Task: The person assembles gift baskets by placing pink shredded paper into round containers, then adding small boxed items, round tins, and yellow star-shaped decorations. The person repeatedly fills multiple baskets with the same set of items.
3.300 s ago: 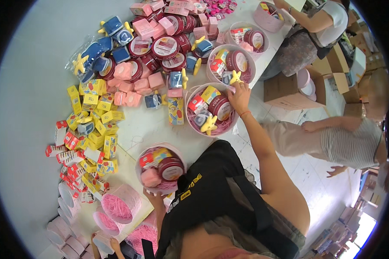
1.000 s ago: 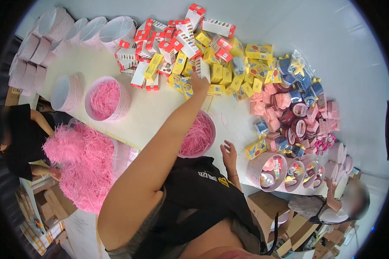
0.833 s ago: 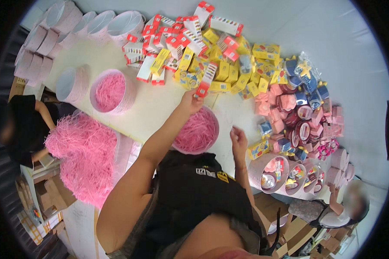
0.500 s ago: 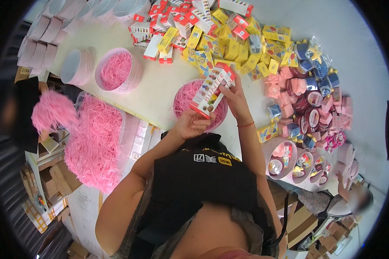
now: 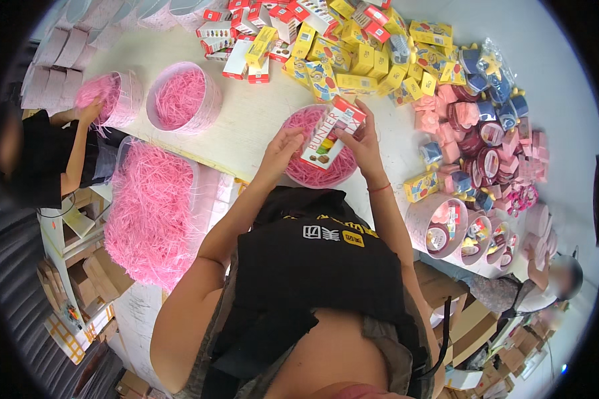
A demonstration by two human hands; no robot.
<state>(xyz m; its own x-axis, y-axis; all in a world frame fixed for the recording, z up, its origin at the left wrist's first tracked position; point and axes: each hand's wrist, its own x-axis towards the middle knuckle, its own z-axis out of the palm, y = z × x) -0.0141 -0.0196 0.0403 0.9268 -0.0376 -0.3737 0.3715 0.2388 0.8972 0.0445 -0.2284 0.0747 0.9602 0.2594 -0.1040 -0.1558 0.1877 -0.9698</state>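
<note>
A pink round bucket [image 5: 318, 181] lined with pink shredded paper [image 5: 298, 174] stands on the table in front of me. Over it my right hand [image 5: 365, 143] grips a red and white box [image 5: 331, 135] with colourful pictures on its front, thumb on the front face and fingers behind its right side. The box is tilted, its top leaning right. My left hand [image 5: 283, 154] hovers over the bucket's left rim, close to the box's left edge, fingers loosely bent and nothing seen in them.
Red-white boxes [image 5: 236, 58] and yellow boxes [image 5: 363, 60] are heaped at the far side. Jars [image 5: 489, 163] and small gifts lie right, above filled buckets [image 5: 439, 239]. Left are a paper-filled bucket [image 5: 206, 106], a shred tub [image 5: 154, 206] and a co-worker's hand [image 5: 92, 110] at another bucket.
My left hand has let go of the box's lower end and moved left. The box has turned more upright in my right hand. The left co-worker has brought pink shred to a bucket.
</note>
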